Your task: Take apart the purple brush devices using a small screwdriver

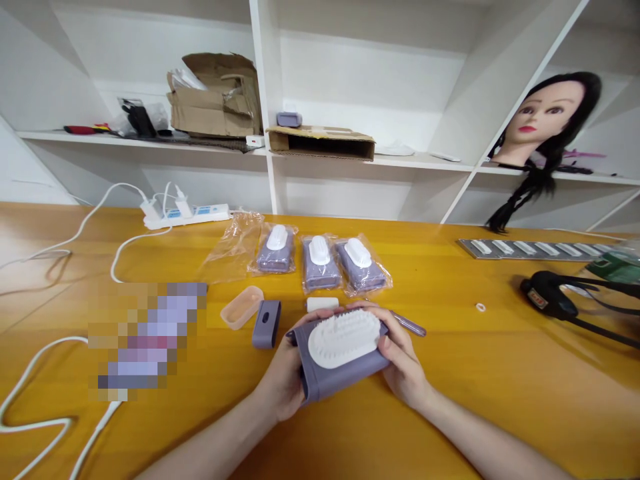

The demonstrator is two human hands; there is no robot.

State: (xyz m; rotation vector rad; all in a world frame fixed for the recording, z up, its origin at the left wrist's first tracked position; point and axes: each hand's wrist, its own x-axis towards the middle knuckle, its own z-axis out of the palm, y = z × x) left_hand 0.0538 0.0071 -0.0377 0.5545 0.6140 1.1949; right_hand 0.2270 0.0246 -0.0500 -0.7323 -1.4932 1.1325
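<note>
Both hands hold a purple-grey casing [345, 377] above the table, tilted, with a white oval bristled pad [345, 339] facing up. My left hand [285, 373] wraps around its left end, and my right hand [403, 363] grips the right end, thumb beside the pad. Just left of the casing stands a small purple-grey cap [267, 325] with a dark oval hole. A translucent peach oval tray [242, 308] leans against that cap. Behind the hands lie a small white block [323, 305] and a slim purple-grey stick [411, 325], each partly hidden.
Several things surround the hands: bagged purple-grey units [320, 263] behind, a blurred phone-like object [153, 337] with a white cable at left, a power strip [210, 213], a white ring [481, 307], black headgear [553, 297] and a metal strip [515, 249] at right. Shelves with a mannequin head [545, 117] rise behind.
</note>
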